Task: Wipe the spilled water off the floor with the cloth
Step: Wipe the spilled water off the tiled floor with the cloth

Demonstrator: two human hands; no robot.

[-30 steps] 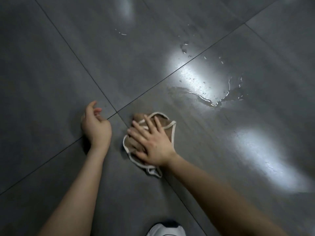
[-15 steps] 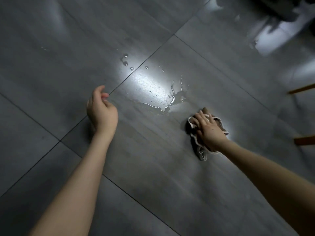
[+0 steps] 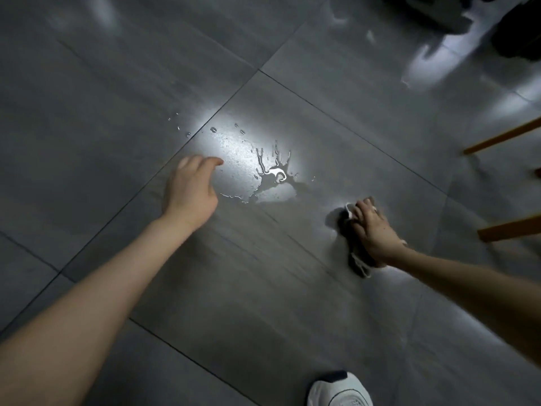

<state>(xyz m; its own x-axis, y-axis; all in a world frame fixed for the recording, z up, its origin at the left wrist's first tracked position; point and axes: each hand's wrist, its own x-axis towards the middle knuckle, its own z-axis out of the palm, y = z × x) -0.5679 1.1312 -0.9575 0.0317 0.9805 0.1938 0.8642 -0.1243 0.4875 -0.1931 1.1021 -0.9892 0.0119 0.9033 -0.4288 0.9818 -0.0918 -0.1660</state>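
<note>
On the floor (image 3: pixel 263 303) right of the puddle (image 3: pixel 275 178), right hand (image 3: pixel 374 232) clutches bunched brown cloth (image 3: pixel 358 263); left hand (image 3: pixel 190 189) loose, empty. Best sweep left through the water, pressing flat.

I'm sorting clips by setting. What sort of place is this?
Likely an indoor room at home, maybe a dining area: large glossy grey tiles mirror lights overhead, and wooden legs, as of a chair or table, stand at the right.
</note>
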